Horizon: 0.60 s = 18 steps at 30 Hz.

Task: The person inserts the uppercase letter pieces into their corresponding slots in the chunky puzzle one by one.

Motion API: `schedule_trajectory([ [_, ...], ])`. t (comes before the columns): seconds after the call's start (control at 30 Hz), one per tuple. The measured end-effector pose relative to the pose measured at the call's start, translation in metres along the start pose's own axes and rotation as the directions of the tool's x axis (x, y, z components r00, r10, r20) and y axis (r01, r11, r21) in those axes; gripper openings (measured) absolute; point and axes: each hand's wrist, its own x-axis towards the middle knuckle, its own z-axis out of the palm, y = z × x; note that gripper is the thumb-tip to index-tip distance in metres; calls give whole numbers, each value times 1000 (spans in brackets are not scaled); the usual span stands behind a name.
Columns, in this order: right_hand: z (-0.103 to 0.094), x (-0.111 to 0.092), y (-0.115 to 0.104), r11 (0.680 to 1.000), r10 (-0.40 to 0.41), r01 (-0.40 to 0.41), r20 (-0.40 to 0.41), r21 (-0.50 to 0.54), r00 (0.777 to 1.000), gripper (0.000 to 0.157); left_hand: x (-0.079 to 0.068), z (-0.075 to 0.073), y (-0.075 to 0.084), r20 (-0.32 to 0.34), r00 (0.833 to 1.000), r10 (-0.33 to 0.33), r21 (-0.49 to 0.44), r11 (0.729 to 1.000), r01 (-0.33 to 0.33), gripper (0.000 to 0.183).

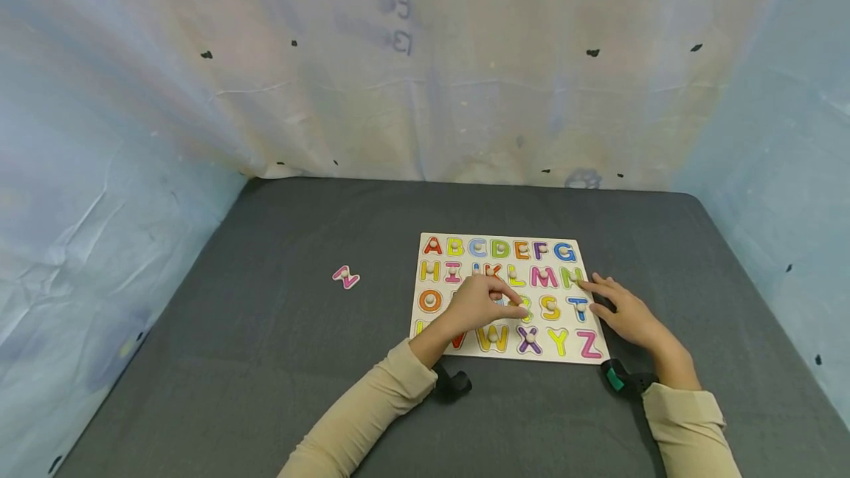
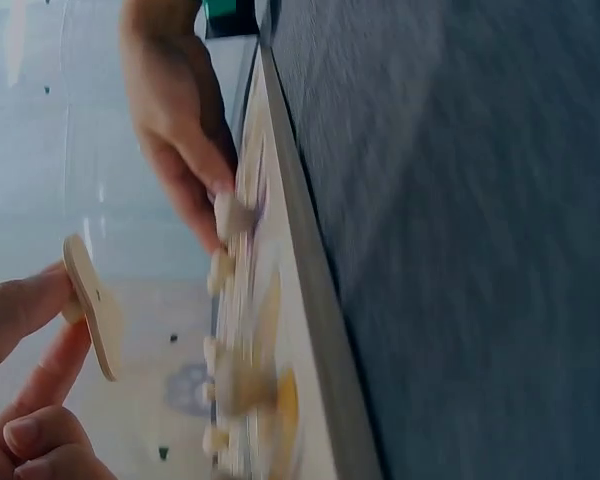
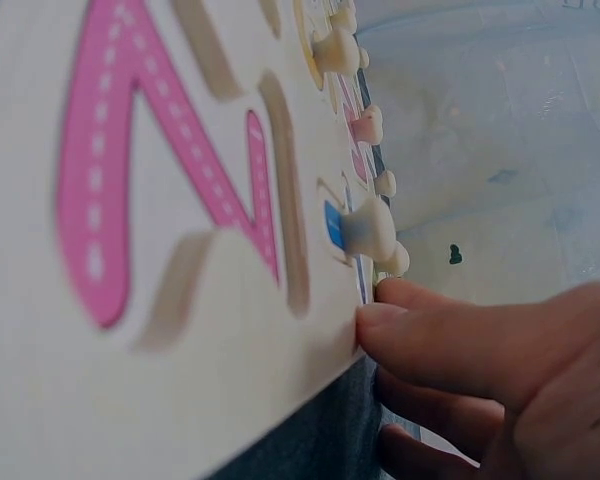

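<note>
My left hand (image 1: 479, 305) is above the middle of the wooden alphabet board (image 1: 510, 358), pinching a flat wooden letter piece (image 2: 92, 305) by its knob between thumb and fingertip. In the left wrist view the piece is tilted and its plain underside shows; which letter it is, I cannot tell. My right hand (image 1: 627, 312) rests at the board's right edge, near the N (image 1: 572, 277) and the blue T (image 1: 579, 307), its fingers extended. The pink Z slot (image 3: 98, 170) shows no knob, nor does the yellow Y slot (image 1: 558, 341).
A loose pink Z piece (image 1: 346, 276) lies on the dark grey table (image 1: 265, 360), left of the board. Knobbed letters such as the W (image 1: 493, 338) and X (image 1: 529, 339) sit in the board. Pale sheeting (image 1: 465, 94) hangs behind and at both sides.
</note>
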Motion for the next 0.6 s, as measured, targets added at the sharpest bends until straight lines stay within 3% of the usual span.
schedule_trajectory([
  [0.23, 0, 0, 0, 1000, 6, -6, -7, -15, 1000, 49, 4, 21, 9, 45, 998, -32, -31, 999, 33, 20],
  [0.6, 1, 1, 0, 999, 4, -4, -12, -34, 1000, 48, 7, 50, 17, 31, 995, -95, 36, 995, 94, 16],
])
